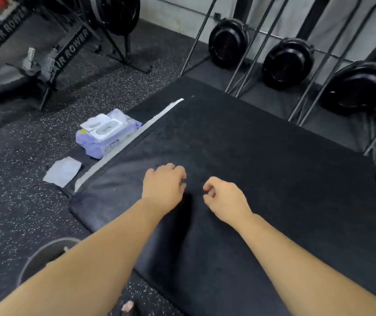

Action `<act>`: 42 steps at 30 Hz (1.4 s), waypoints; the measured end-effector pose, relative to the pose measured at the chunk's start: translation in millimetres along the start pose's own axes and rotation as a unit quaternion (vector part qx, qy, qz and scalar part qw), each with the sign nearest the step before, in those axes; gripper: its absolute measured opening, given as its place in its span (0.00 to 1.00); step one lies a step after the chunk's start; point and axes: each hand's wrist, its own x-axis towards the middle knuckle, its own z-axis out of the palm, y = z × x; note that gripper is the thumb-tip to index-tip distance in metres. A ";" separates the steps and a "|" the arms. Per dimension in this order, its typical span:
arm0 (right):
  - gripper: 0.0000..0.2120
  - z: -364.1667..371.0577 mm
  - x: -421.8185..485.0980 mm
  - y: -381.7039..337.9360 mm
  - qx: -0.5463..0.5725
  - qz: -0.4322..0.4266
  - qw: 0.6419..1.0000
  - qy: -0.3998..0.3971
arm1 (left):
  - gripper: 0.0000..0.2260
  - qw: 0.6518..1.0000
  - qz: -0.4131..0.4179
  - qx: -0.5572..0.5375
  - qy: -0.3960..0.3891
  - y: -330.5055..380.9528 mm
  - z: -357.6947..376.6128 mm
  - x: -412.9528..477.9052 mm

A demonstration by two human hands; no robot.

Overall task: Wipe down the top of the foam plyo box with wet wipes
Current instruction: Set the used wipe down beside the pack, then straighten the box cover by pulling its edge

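Note:
The black foam plyo box [262, 160] fills the middle and right of the view, its top facing me. My left hand [163, 187] hovers over its near left part with fingers curled and nothing in them. My right hand [224, 197] is beside it, fingers curled too, holding nothing that I can see. A purple pack of wet wipes [105, 133] with its white lid flipped up lies on a lower black ledge left of the box. A single used-looking wipe [62, 171] lies flat in front of the pack, at the ledge's edge.
Speckled rubber floor [22, 213] surrounds the box on the left. Air rowers [45, 49] stand at the back left. Black weight plates [287, 62] on thin metal racks line the wall behind the box. A round dark object [43, 256] sits near my left forearm.

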 end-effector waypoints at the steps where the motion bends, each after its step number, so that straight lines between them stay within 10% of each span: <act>1: 0.07 -6.2 -10.6 17.3 -0.017 0.007 1.000 0.005 | 0.09 1.000 0.015 -0.002 0.000 19.7 5.7 -2.9; 16: 0.13 -24.0 -159.2 181.2 -0.166 0.056 0.971 0.160 | 0.09 0.955 0.294 -0.032 -0.005 177.2 70.5 -72.4; 28: 0.28 3.4 -339.9 227.2 -0.196 0.151 0.961 0.120 | 0.24 0.937 0.331 -0.010 -0.115 217.4 71.0 -199.3; 34: 0.50 20.3 -404.0 267.1 -0.212 0.186 0.958 0.060 | 0.46 0.905 0.363 0.172 -0.141 229.9 74.4 -238.7; 42: 0.58 26.9 -438.9 287.8 -0.257 0.213 0.942 0.032 | 0.32 0.871 0.380 0.303 -0.076 241.5 80.8 -249.2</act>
